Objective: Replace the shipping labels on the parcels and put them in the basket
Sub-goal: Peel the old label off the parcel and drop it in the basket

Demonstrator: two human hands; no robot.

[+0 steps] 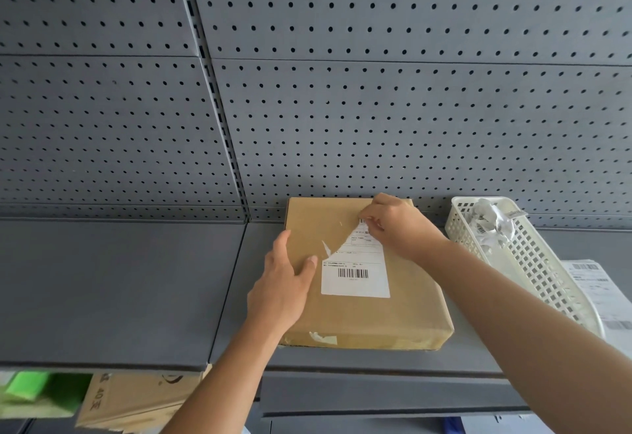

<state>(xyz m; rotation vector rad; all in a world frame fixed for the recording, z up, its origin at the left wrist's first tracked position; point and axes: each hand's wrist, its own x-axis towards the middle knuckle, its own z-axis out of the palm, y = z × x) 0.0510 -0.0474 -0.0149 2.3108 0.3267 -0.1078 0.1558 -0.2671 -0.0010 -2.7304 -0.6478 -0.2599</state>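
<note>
Head view: a brown cardboard parcel (393, 317) lies flat on the grey shelf (119, 290). The left hand (287, 283) presses on its left edge with nearly straight fingers and grasps nothing. The right hand (396, 225) pinches the torn upper part of the shipping label (355, 283), which is stuck to the parcel's top. A white basket (540, 273) holding crumpled labels (492, 221) stands just right of the parcel.
</note>
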